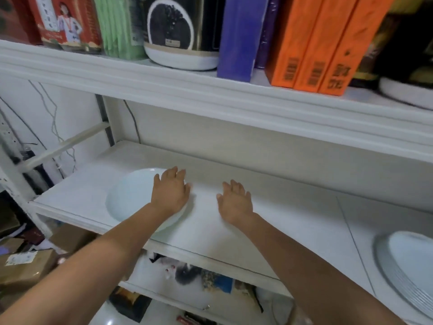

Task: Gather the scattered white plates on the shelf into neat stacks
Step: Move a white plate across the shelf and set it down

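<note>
Near the shelf's left front edge, the left hand lies flat, fingers spread, on a white plate; the right hand hovers open beside it. A plate stack sits far right.

The scene is evenly and fairly brightly lit by soft, diffuse light with no visible source. The white shelf is nearly washed out, so the single white plate under the left hand barely separates from it, showing only a faint bluish tint. Shadows are weak: a soft one lies just under the right hand and wrist. The whole picture is slightly soft (motion blur or compression, hard to tell). Wide-angle distortion bows the upper shelf edge above both hands and stretches the stack of plates far right of the right hand.
</note>
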